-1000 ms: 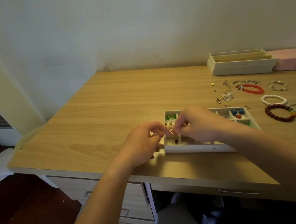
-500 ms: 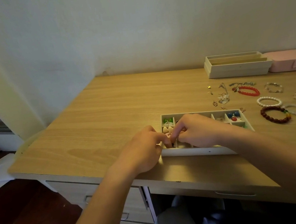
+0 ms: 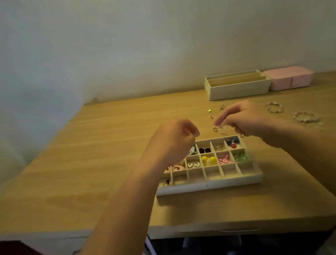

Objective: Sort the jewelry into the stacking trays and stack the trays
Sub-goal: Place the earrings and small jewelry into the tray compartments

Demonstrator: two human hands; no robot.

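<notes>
A white compartment tray (image 3: pixel 210 184) lies near the desk's front edge. Its back and middle rows hold small coloured earrings, and one dark piece sits in the front left cell. My left hand (image 3: pixel 173 140) hovers over the tray's back left corner with its fingers curled and nothing visible in them. My right hand (image 3: pixel 248 119) is just beyond the tray's back edge. Its thumb and forefinger come together over a small silver earring (image 3: pixel 223 127) among the loose gold and silver pieces (image 3: pixel 210 111). Motion blur hides whether the fingers hold it.
A second white tray (image 3: pixel 238 91) with long slots and a pink box (image 3: pixel 288 81) stand against the wall at the back right. Two pale bead bracelets (image 3: pixel 274 108) (image 3: pixel 306 118) lie right of my right hand. The desk's left half is bare wood.
Both hands have lifted out of the tray's left cells. The right hand has moved back and to the right, to the loose earrings. The camera has tilted, so the tray now shows in full.
</notes>
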